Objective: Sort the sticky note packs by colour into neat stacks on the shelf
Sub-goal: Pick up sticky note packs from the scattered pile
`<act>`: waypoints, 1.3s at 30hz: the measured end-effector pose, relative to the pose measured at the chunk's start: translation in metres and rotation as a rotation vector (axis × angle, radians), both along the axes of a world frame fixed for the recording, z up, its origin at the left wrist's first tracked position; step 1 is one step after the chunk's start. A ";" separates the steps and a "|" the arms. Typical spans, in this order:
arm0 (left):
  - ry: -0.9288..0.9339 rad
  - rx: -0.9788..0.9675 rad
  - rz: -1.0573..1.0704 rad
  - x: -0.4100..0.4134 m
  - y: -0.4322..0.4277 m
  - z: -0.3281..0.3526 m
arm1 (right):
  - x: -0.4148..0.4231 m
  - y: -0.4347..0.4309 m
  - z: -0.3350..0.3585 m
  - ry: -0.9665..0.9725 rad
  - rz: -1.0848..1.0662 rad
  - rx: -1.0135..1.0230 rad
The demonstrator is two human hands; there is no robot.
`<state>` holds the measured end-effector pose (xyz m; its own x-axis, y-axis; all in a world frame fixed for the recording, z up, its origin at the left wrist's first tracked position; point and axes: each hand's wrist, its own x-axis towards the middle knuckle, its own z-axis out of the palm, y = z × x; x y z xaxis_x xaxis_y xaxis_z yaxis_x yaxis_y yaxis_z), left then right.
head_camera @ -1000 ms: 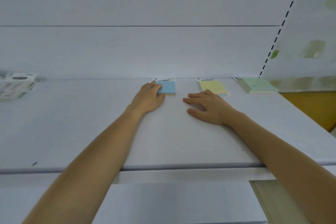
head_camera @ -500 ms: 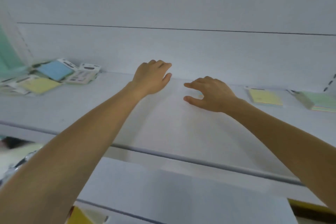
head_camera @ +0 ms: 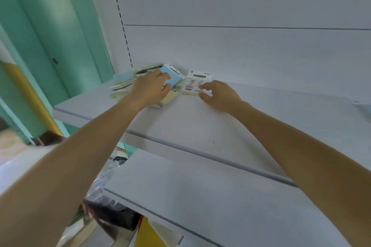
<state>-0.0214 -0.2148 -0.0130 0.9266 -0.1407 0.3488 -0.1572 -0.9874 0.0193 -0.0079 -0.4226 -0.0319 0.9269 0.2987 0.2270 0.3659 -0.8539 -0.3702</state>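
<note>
One blue pack [head_camera: 176, 78], likely light and slick-wrapped: my left hand [head_camera: 149, 90] grips its edges, my right hand [head_camera: 218, 94] loosely curled, empty.

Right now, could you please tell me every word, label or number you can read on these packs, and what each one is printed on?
Nothing reads clearly.
White header of the blue pack under the left hand: dark print, blurred.
White header card of the pack at the right hand: dark bar of print, blurred.
Back label below that card: barcodes and fine lines, too small to read.
</note>
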 end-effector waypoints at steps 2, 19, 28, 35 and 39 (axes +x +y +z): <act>0.105 -0.016 -0.079 0.009 0.030 0.001 | 0.016 0.024 -0.001 0.013 -0.058 0.045; 0.479 0.094 -0.325 0.062 0.055 0.005 | 0.066 0.064 -0.009 0.020 -0.357 -0.096; 0.402 0.081 -0.376 0.047 0.046 -0.002 | 0.062 0.041 0.006 -0.156 -0.414 0.362; 0.452 0.001 -0.355 0.049 0.017 0.003 | 0.056 0.011 0.004 0.023 -0.321 0.916; 0.478 -0.141 -0.406 0.048 0.004 0.003 | 0.052 -0.007 0.000 0.054 -0.352 0.935</act>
